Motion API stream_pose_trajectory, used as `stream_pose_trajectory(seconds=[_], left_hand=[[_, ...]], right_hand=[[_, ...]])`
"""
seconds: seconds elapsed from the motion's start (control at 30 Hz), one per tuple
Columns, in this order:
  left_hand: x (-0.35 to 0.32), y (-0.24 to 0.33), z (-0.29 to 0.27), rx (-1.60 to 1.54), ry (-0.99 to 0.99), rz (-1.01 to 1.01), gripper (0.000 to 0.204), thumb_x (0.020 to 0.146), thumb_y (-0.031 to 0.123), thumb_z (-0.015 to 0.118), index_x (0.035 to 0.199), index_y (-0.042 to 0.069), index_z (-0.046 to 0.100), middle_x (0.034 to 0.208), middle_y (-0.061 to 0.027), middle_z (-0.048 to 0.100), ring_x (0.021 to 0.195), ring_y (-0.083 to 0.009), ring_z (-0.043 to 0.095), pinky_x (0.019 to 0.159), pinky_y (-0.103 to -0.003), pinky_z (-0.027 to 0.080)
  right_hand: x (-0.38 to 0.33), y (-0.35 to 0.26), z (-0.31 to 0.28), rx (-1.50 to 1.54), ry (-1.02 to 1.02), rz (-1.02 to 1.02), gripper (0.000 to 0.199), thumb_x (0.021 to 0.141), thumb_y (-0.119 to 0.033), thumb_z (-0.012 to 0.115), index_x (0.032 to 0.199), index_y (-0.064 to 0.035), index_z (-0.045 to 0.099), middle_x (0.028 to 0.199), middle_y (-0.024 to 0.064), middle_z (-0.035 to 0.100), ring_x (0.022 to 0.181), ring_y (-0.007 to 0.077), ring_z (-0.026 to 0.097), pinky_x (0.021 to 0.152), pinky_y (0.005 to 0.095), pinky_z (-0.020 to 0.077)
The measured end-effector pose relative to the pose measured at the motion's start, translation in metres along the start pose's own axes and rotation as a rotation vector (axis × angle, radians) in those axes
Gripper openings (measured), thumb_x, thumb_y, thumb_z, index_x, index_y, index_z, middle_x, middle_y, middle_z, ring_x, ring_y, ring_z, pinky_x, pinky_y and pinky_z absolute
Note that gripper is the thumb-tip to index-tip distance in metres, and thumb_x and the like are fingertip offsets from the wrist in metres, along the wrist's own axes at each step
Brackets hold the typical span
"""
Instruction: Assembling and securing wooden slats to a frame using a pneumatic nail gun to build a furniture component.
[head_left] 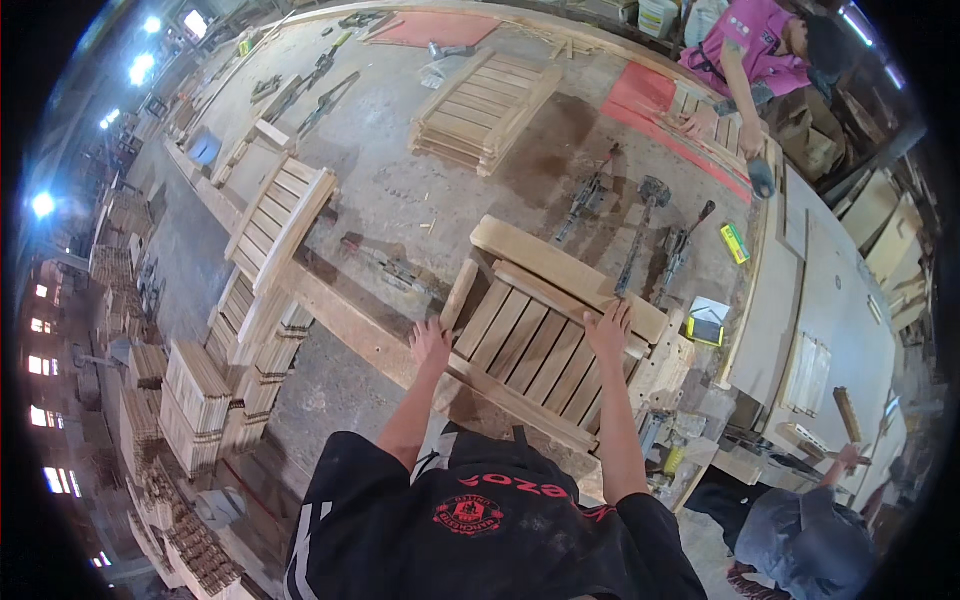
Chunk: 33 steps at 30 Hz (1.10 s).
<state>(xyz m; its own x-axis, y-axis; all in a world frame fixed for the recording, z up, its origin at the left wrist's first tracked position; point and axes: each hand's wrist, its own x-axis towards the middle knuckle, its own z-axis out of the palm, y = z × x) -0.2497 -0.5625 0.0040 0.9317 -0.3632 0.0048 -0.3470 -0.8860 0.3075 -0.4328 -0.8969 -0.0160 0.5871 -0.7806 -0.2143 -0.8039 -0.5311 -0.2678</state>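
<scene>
The left hand [430,345] lies flat with fingers spread on the left rail of a slatted wooden panel [540,340], gripping nothing that I can see, only pressing or steadying. The right hand [610,330] is likewise open, fingers fanned over the slats just below the thick top rail at about two o'clock from the left hand; whether the fingertips hook an edge I cannot tell. The panel sits on the workbench [400,190] directly before the person, tilted toward one o'clock. It looks like the panel is being set or squared in place, so the next move would call for even pressure from both palms. At twelve to one o'clock lie several clamps [640,225]; at eleven, another slatted frame [280,215]; farther up, a stacked panel [490,105]. At one o'clock a co-worker's hand [700,122] rests on boards.
</scene>
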Motion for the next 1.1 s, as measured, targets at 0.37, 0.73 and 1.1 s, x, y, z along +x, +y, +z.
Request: stream_pose_trajectory(seconds=[0.37,0.73,1.1], left_hand=[[0.002,0.066,0.033,-0.099,-0.172,0.118,0.068,0.079,0.026,0.068,0.135,-0.001,0.04,0.134,-0.0271,0.042,0.124,-0.0427,0.042,0.097,-0.051,0.041],[0.055,0.133,-0.142,-0.92,-1.039,0.369,0.046,0.069,0.033,0.072,0.082,-0.01,0.063,0.067,-0.0169,0.061,0.061,-0.0253,0.06,0.055,-0.039,0.048],[0.272,-0.226,-0.301,-1.071,-0.613,-0.17,0.048,0.078,0.033,0.075,0.111,0.001,0.066,0.098,-0.0032,0.064,0.086,-0.0134,0.058,0.077,-0.029,0.046]], right_hand=[[-0.147,0.055,-0.075,0.465,0.213,0.116,0.033,0.089,-0.032,0.064,0.102,-0.002,0.069,0.092,0.0154,0.07,0.085,0.0291,0.067,0.078,0.0373,0.0501],[-0.24,-0.012,-0.051,0.628,0.515,0.477,0.035,0.093,-0.029,0.059,0.106,0.0015,0.068,0.092,0.0072,0.069,0.078,0.0167,0.06,0.067,0.0324,0.0468],[-0.082,-0.355,-0.067,0.898,0.032,0.087,0.037,0.096,-0.037,0.056,0.09,-0.0032,0.069,0.075,-0.0031,0.058,0.066,0.0114,0.051,0.062,0.03,0.0417]])
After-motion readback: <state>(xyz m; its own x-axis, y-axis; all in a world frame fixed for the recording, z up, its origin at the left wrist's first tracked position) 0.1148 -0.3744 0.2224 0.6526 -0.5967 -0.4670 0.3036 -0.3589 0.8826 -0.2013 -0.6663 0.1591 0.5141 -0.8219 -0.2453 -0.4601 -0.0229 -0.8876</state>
